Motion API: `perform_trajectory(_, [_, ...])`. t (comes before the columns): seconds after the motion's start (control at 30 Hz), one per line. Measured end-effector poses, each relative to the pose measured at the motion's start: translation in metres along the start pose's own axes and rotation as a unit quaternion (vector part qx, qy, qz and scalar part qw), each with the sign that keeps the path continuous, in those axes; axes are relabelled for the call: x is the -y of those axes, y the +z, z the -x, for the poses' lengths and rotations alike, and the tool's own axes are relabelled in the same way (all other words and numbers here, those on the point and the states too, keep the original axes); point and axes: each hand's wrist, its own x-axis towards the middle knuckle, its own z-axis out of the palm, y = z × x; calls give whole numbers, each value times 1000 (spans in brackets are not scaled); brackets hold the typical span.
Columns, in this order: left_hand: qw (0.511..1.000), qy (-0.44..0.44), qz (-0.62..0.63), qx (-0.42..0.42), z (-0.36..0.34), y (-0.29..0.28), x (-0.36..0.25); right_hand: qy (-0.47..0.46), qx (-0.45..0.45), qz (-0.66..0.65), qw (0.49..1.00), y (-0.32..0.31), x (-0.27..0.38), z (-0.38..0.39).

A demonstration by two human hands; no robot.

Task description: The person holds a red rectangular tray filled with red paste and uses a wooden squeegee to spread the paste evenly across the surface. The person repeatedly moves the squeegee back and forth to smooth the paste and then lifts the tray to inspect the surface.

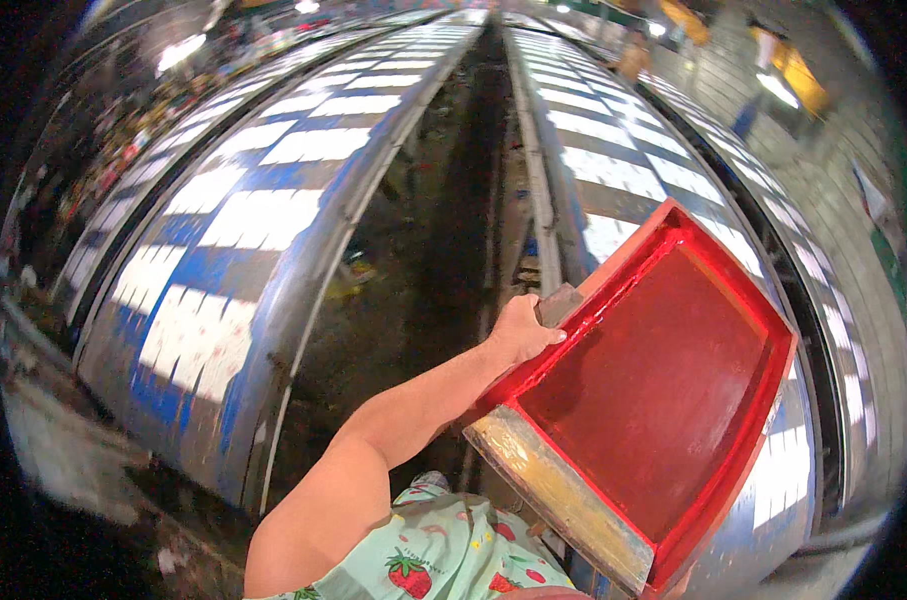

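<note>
My left hand (526, 330) is closed on the left edge of a screen printing frame (663, 385). Red ink coats its inner rim, and a dark red mesh fills the middle. A small greyish block (558, 305) sticks up at that edge, right beside my fingers. Along the near side runs a yellowish, worn strip (558, 500). The frame is tilted and hangs over the right-hand table, its near corner close to my body. My right hand does not show; the frame may be covering it.
Long printing tables run away from me: one on the left (263, 270) and one on the right (598, 150). Rows of white pieces (198, 340) lie on their blue-stained tops. A dark aisle (413, 240) separates them. A brick wall (773, 130) stands at the right.
</note>
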Motion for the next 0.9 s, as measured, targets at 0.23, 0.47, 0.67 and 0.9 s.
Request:
perform_trajectory(0.23, [994, -57, 6, -97, 88, -116, 41, 44, 122, -18, 991, 41, 9, -13])
perform_trajectory(0.47, [976, -76, 80, -186, 170, -203, 93, 44, 233, -25, 971, 85, 21, 2])
perform_trajectory(0.67, [955, -89, 112, -259, 259, -288, 147, 48, 305, -27, 951, 137, 27, 49])
perform_trajectory(0.9, [940, -124, 100, -303, 363, -398, 203, 75, 370, -38, 925, 201, 21, 141])
